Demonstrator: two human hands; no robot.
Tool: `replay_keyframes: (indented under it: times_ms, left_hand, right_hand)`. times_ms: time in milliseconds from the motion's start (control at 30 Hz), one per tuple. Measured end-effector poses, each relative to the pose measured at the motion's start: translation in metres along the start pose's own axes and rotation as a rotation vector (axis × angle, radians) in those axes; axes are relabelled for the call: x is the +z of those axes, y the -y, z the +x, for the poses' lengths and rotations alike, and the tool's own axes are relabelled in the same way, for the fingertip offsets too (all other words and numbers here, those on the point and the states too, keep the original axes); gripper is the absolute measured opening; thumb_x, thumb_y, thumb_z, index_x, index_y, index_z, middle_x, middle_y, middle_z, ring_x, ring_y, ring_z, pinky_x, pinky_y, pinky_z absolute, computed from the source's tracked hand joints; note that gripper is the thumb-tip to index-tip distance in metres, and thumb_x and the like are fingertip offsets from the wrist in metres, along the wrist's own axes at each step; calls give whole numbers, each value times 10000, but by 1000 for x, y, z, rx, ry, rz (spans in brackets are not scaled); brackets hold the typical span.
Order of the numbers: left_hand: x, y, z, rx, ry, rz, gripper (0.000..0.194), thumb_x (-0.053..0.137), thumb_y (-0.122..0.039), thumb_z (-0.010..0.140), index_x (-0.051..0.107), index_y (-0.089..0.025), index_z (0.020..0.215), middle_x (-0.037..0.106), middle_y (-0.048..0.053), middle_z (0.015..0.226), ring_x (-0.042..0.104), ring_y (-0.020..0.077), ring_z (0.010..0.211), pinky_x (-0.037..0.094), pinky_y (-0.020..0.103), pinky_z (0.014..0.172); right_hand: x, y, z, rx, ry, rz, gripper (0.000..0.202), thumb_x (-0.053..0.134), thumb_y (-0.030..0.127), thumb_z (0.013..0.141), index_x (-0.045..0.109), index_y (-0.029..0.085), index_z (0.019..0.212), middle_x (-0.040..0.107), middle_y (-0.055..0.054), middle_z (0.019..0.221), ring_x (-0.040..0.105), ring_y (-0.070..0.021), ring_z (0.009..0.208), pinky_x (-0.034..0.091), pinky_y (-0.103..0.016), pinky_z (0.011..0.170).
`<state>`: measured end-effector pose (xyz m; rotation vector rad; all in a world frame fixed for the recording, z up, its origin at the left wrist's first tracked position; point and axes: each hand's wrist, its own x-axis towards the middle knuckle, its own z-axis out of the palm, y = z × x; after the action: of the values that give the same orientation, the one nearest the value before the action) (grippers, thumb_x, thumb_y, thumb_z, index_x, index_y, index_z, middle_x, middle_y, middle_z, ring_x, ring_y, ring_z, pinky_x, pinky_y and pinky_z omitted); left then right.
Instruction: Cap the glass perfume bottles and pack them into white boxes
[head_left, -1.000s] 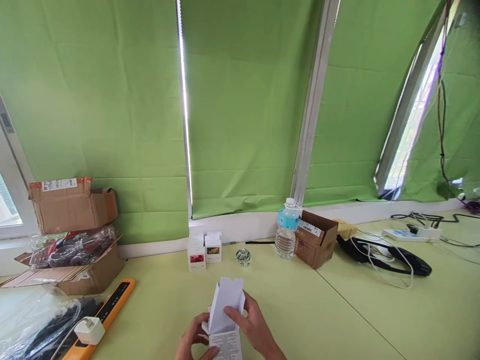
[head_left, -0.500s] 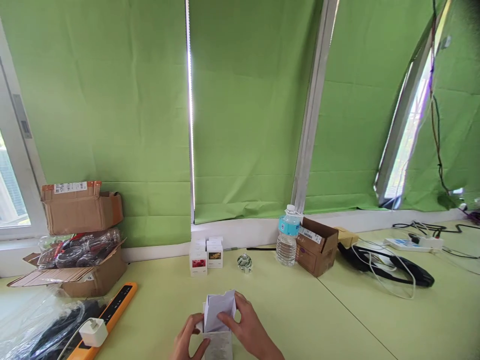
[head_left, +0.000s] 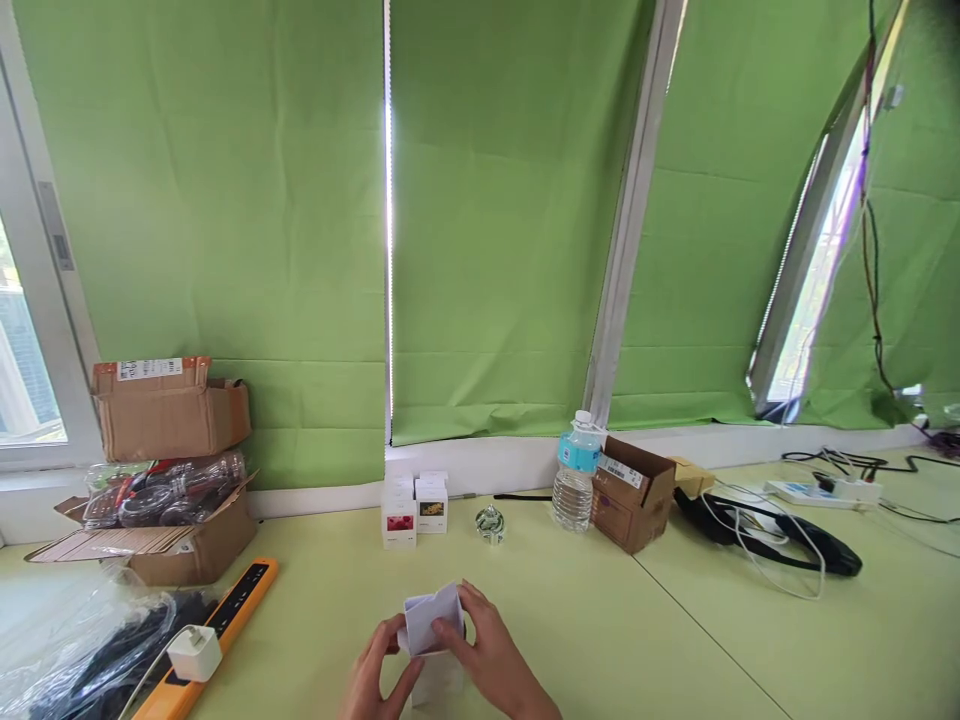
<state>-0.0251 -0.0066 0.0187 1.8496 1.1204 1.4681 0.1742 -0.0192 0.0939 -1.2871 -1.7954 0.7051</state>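
Note:
A small white paper box (head_left: pixel 435 622) is between my two hands near the table's front edge, its flap raised. My left hand (head_left: pixel 380 668) grips its left side, thumb below and fingers at the upper corner. My right hand (head_left: pixel 491 650) holds the right side, with the thumb pressed on the flap and the fingers behind it. Below the flap, the lower white part is partly hidden by my hands. Beyond them, several small white boxes (head_left: pixel 400 522) with coloured pictures stand in two rows by the wall. A shiny faceted glass-like ornament (head_left: pixel 490 523) sits to their right.
A water bottle (head_left: pixel 574 475) and an opened cardboard box (head_left: pixel 632 492) stand at the back. On the left are an orange power strip (head_left: pixel 240 612) with a white charger (head_left: pixel 195 653), plastic wrap (head_left: pixel 97 640) and stacked cartons (head_left: pixel 172 420). A black strap-like item (head_left: pixel 772 535) with cables lies right.
The paper box's flap has been pushed down and tilted, and shows shorter now. My hands stay on it, shifted only slightly. The camera view has moved a little.

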Motion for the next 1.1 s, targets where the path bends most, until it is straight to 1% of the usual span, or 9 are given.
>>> replay_keyframes:
  times_ms: [200, 367, 467, 567, 767, 833, 933, 1000, 1100]
  left_hand:
    - [4, -10, 0, -30, -71, -24, 469, 563, -621, 834, 667, -212, 1037, 747, 94, 957, 711, 234, 844, 604, 326, 754]
    - [6, -5, -3, -57, -101, -64, 470, 595, -587, 832, 662, -208, 1102, 745, 108, 1043, 721, 236, 872, 606, 323, 779]
    - [9, -1, -5, -69, -125, -70, 488, 590, -601, 830, 668, -201, 1098, 743, 116, 1054, 725, 239, 868, 613, 321, 767]
    - [11, -1, -5, -74, -133, -87, 490, 609, -612, 811, 672, -209, 1082, 745, 102, 1032, 721, 234, 873, 618, 309, 749]
    - [12, -1, -4, -94, -144, -70, 475, 625, -631, 782, 683, -216, 1004, 736, 82, 980, 707, 226, 843, 620, 303, 717]
    - [13, 2, -5, -97, -159, -54, 482, 619, -641, 778, 679, -219, 1004, 733, 83, 998, 706, 230, 847, 620, 308, 710]
    - [15, 7, -7, -79, -163, -36, 503, 616, -637, 784, 661, -234, 1083, 727, 78, 1043, 707, 229, 864, 619, 306, 710]
    - [15, 8, -9, -54, -152, -23, 523, 611, -620, 800, 641, -244, 1162, 722, 80, 1093, 711, 218, 846, 617, 305, 717]
    - [15, 7, -11, -5, -144, -4, 538, 600, -606, 818, 633, -241, 1211, 698, 104, 1165, 712, 223, 864, 614, 311, 724]
  right_hand:
    - [-4, 4, -2, -44, -104, 43, 396, 522, 539, 920, 633, 256, 1173, 663, -73, 1213, 386, -303, 1374, 305, -465, 1141]
    - [-1, 5, -5, -153, -140, -24, 288, 480, 451, 963, 653, 248, 1072, 686, -67, 1153, 564, -266, 1202, 281, -481, 1172]
    - [2, 0, -10, -190, -171, -99, 284, 514, 408, 953, 603, 253, 1174, 665, -72, 1201, 536, -272, 1236, 322, -495, 1152]
    - [3, -3, -12, -297, -213, -188, 354, 520, 341, 955, 521, 257, 1298, 632, -81, 1256, 517, -263, 1253, 338, -500, 1140]
    - [6, 0, -16, -523, -300, -413, 214, 526, 190, 931, 634, 281, 1090, 652, -69, 1166, 573, -271, 1125, 415, -490, 1016]
    - [13, -1, -18, -530, -319, -462, 215, 515, 141, 920, 637, 263, 1049, 668, -75, 1082, 602, -264, 1011, 458, -436, 894]
    - [26, -9, -19, -530, -293, -501, 188, 505, 116, 906, 628, 237, 980, 669, -54, 908, 588, -229, 831, 447, -358, 753]
    - [32, -16, -19, -515, -253, -517, 155, 522, 125, 894, 621, 228, 955, 654, -35, 841, 562, -219, 792, 431, -335, 732]
    - [35, -24, -19, -465, -216, -537, 148, 537, 127, 892, 617, 226, 967, 648, -26, 848, 548, -215, 813, 418, -321, 751]
